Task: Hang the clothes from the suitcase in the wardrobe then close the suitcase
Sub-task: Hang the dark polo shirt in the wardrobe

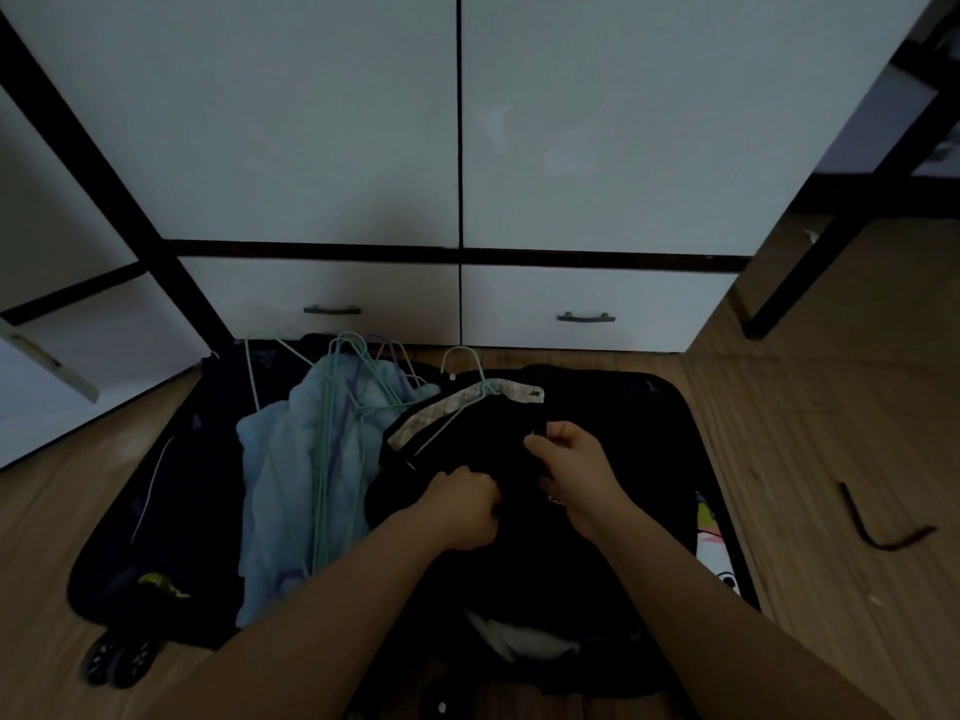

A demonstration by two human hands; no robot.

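Observation:
An open dark suitcase lies on the wooden floor in front of the white wardrobe, whose doors are closed. On its right half lies a black garment with a pale patterned collar band and a light green hanger slipped into it. My left hand grips a fold of the black fabric. My right hand pinches the fabric a little farther right and up. A light blue garment lies in the middle with several wire hangers on top.
Two drawers with metal handles sit under the wardrobe doors. A dark bent strip lies on the floor at right. Black frame legs stand right of the wardrobe. Suitcase wheels show at the lower left. White and colourful items peek out at the suitcase's right edge.

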